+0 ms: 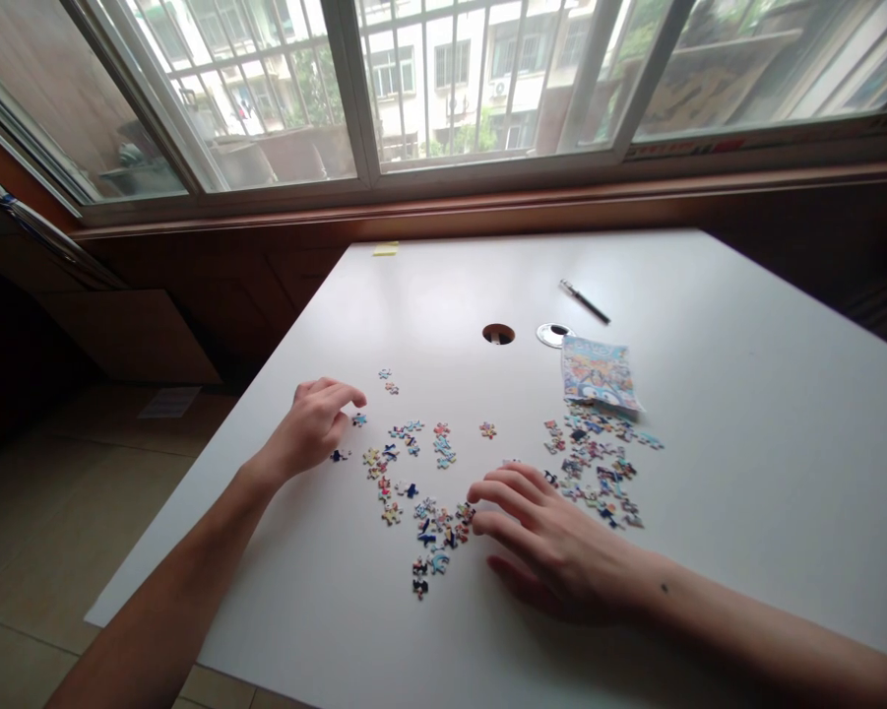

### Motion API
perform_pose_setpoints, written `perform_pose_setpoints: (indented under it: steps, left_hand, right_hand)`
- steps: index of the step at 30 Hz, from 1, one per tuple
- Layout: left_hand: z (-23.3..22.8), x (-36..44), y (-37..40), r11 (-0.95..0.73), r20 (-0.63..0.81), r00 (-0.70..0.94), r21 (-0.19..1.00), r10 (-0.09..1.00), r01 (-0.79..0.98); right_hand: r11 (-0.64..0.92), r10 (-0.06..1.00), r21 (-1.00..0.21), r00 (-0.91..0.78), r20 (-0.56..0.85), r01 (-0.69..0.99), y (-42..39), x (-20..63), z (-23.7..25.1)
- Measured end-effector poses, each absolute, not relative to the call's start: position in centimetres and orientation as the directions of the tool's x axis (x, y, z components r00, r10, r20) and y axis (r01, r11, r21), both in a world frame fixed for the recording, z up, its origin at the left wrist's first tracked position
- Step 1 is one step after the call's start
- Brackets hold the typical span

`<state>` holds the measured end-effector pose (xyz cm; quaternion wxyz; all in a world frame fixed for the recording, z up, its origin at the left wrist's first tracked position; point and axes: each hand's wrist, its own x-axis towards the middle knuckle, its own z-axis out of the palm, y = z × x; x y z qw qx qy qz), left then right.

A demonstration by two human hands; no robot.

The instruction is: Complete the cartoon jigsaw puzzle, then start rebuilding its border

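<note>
Many small jigsaw pieces lie on the white table. My left hand (314,425) is at the left of them, index finger stretched out and thumb apart from it, just above a blue jigsaw piece (359,419). I cannot tell whether a fingertip touches that piece. A dark blue jigsaw piece (340,455) lies below this hand. My right hand (542,532) is spread palm down, its fingertips beside a cluster of jigsaw pieces (443,527); it partly hides a few others. Between the hands, a single orange-pink jigsaw piece (488,430) lies apart.
A loose pile of jigsaw pieces (598,458) spreads at the right, below a printed bag (601,374). Farther back are a black pen (585,301), a round cable hole (498,335) and its metal ring cover (552,336). A yellow sticky note (385,249) marks the far edge.
</note>
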<state>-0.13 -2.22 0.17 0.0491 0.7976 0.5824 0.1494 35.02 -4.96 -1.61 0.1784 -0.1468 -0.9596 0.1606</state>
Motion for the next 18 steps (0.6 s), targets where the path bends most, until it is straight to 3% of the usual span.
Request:
perform_pose_setpoints:
  steps: [5,10,18]
  left_hand:
    - [-0.4,1.1,-1.7,-0.406,0.105,0.393,0.276,0.914,0.871]
    - [-1.3,1.2,-0.3,-0.337,0.184,0.296,0.266,0.937,0.903]
    - [-0.3,-0.1,-0.8,-0.316,0.165,0.273,0.368,0.948,0.875]
  right_hand:
    - [0.903,0.338,-0.365,-0.899,0.28,0.226,-5.0,34.9,-1.5]
    - [0.904,0.335,-0.363,-0.9,0.277,0.225,-5.0,34.9,-1.4]
    - [0.913,0.339,-0.339,-0.884,0.321,0.227,-5.1,35.1,-1.7]
